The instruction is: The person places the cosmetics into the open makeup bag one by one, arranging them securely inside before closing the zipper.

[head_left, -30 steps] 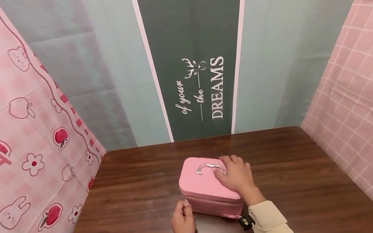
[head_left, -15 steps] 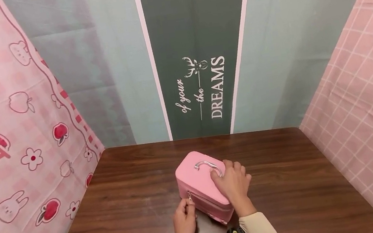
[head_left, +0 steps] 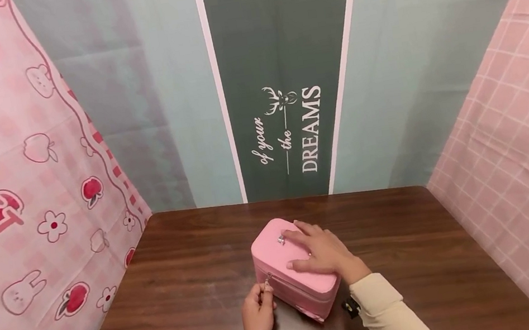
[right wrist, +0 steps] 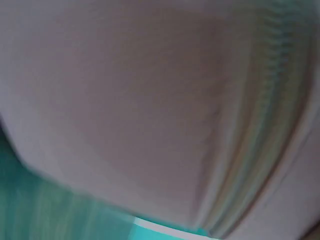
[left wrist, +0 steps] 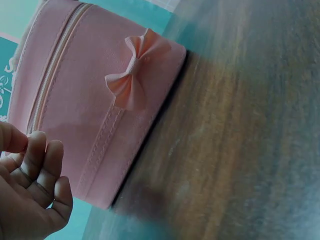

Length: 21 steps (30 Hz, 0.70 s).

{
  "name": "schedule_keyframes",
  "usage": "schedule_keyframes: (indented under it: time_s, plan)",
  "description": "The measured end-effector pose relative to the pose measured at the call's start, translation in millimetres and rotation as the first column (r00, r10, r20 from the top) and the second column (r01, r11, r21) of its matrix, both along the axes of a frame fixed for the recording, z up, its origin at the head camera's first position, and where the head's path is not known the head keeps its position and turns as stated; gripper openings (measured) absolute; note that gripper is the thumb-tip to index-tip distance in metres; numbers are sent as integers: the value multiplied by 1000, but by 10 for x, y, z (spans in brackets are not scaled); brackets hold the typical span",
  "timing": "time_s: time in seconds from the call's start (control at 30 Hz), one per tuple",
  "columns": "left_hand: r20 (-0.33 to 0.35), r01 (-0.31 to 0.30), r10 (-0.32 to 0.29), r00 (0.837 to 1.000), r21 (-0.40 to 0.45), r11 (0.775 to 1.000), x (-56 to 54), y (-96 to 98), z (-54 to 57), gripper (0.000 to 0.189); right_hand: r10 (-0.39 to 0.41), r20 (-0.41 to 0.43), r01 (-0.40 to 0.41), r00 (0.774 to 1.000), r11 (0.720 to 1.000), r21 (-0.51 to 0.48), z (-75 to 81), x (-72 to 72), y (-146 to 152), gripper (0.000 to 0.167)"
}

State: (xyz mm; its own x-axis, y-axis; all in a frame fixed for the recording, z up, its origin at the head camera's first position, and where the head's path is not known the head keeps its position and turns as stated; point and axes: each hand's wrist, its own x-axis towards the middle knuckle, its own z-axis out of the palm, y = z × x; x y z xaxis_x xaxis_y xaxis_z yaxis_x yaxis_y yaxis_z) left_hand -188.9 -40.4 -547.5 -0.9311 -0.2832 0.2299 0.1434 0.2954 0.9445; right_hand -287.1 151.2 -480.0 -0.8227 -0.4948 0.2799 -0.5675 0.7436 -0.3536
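A pink zip-up vanity case [head_left: 274, 256] sits at an angle on the wooden table, its lid down. At its near left corner, the thumb and fingertips of my left hand [head_left: 257, 312] pinch the zipper pull [head_left: 268, 278]. My right hand [head_left: 325, 252] rests spread across the lid, hiding most of the silver handle [head_left: 282, 239]. In the left wrist view, a bow [left wrist: 132, 70] decorates the case's side below the zipper [left wrist: 55, 62], which looks closed along the visible stretch. The right wrist view shows the case's side and zipper [right wrist: 270, 110] close up and blurred.
The brown table [head_left: 198, 309] surrounds the case. A grey-green printed curtain [head_left: 278, 44] hangs behind its far edge. Pink patterned cloths stand at the left [head_left: 2, 140] and right [head_left: 520, 140].
The case has turned clockwise. My right hand has shifted from the lid's right edge by the handle to spread over the lid's top. My left hand keeps pinching the zipper pull.
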Motion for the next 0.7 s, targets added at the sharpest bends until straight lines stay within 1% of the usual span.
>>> schedule_keyframes:
  time_s: [0.1, 0.17, 0.33, 0.43, 0.53, 0.63, 0.7]
  plan:
    - [17, 11, -11, 1000, 4, 1000, 15, 2, -26, 11, 9, 27, -11, 1000, 998, 70, -25, 23, 4, 73]
    - [30, 26, -26, 999, 10, 1000, 14, 2, -34, 11, -5, 21, 3, 1000, 998, 67, -29, 36, -2, 70]
    - [40, 48, -49, 998, 29, 998, 3, 21, -44, 12, -40, -44, 41, 998, 999, 35, -43, 42, -18, 56]
    - [31, 55, -56, 998, 48, 997, -11, 53, -35, 12, -85, -75, 86, 994, 996, 5, -59, 48, -35, 49]
    - [29, 40, -42, 999, 61, 997, -41, 93, -10, 13, -150, -92, 149, 984, 989, -13, -66, 62, -76, 47]
    - [21, 5, -6, 1000, 66, 998, -80, 125, 26, 16, -225, -107, 225, 969, 974, -13, -60, 77, -134, 46]
    - [13, -18, 17, 1000, 63, 998, -98, 142, 45, 17, -283, -112, 284, 952, 959, -9, -50, 87, -181, 45]
